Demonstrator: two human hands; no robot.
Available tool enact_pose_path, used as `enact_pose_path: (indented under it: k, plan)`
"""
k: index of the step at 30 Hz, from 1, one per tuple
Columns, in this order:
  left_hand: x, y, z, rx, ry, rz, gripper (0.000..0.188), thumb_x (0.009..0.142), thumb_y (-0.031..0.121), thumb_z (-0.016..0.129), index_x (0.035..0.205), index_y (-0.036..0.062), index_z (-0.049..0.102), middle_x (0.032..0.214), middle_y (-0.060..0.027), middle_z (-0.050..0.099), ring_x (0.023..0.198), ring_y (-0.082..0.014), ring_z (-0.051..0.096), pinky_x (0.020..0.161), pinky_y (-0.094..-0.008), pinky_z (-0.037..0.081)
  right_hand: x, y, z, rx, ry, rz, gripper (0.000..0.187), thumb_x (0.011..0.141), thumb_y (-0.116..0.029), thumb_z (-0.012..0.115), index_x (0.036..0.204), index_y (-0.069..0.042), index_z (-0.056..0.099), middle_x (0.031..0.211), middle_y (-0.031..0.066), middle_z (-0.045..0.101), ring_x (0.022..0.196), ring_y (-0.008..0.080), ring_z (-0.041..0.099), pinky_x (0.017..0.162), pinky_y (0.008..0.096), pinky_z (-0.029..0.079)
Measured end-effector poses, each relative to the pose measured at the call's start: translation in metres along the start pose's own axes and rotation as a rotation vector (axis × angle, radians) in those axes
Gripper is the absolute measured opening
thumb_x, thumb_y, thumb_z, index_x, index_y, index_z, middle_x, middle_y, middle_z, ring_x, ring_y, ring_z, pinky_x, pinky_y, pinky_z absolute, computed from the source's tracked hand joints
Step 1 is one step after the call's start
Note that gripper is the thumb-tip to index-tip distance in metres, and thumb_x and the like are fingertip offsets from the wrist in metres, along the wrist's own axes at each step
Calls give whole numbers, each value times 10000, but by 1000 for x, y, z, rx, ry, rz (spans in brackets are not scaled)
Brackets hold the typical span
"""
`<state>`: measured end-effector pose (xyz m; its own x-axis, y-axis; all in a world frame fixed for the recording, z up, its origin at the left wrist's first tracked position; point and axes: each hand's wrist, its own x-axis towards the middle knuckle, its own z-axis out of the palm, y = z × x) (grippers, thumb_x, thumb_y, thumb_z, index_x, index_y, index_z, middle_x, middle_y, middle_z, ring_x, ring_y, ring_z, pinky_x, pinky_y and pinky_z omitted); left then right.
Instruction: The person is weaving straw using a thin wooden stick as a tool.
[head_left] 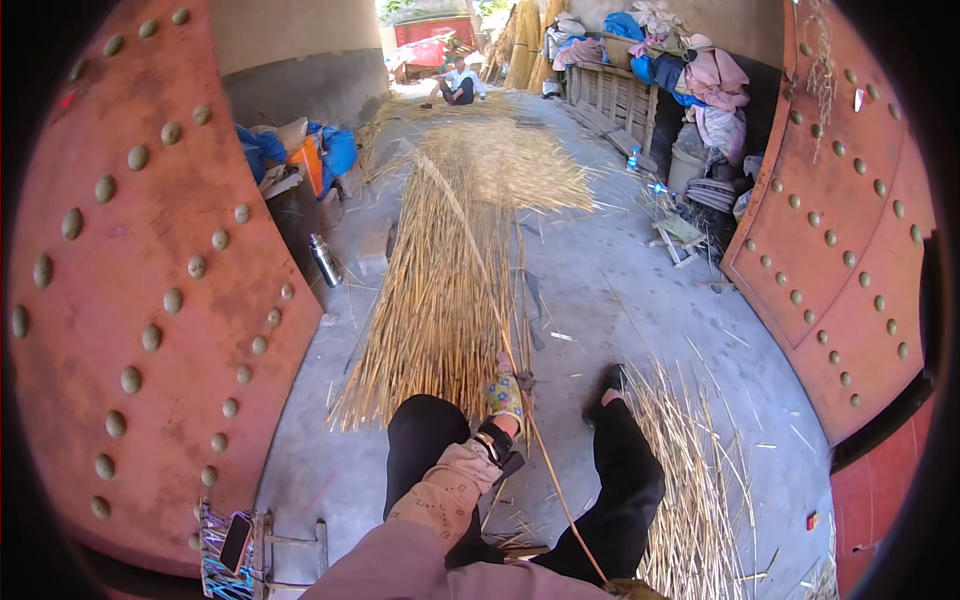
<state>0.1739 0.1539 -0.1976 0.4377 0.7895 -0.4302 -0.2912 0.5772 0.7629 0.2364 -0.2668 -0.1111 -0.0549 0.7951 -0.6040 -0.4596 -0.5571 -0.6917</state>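
My left hand [504, 392], in a flower-patterned glove with the fingertips bare, is closed around a long reed stalk [547, 458]. That stalk slants from the far pile down between my knees. Its near end meets my right hand [637, 590], which shows only as a brownish gloved patch at the lower edge. The right fingers are mostly cut off, but the stalk runs into them. Left of my left hand lies a broad layer of golden reed stalks [430, 300], cut ends toward me. Pale stripped stalks [685, 480] lie by my right leg.
Studded red doors [150, 270] stand on both sides. A metal flask [325, 260] stands at left. Bundled bags and cloths [705, 85] top a wooden rack [612, 100] at right. Another person [460, 83] sits far back. A phone [236, 541] lies on a small woven-seat stool [215, 575].
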Motion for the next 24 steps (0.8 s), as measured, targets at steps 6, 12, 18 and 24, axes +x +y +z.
enact_pose_path:
  k: [6,12,18,24]
  plan:
    - [-105,-47,102,50,140,-124,417,779,534,398,618,155,464,485,19,412,374,-121,402,343,-258,324,1,-84,29,240,-178,-185,143,800,-83,443,872,7,528,517,-2,396,401,84,361,366,206,284]
    - [-118,-39,112,-256,-67,-242,324,782,450,449,657,153,481,553,3,476,439,-130,464,364,-270,346,40,-69,21,302,13,-66,218,818,-186,446,944,-19,505,521,-9,389,405,84,349,376,209,281]
    - [-9,0,47,-76,-127,50,247,783,358,465,779,113,499,645,-21,513,554,-136,509,432,-281,399,-33,28,-10,119,74,-8,253,825,-287,450,938,-68,509,532,-29,394,405,77,353,369,197,279]
    - [-128,-39,126,119,-147,98,240,782,291,491,896,80,502,711,-38,543,638,-142,546,476,-284,439,-8,-45,10,125,202,-20,254,827,-309,442,946,-96,513,553,-32,413,397,59,346,346,175,263]
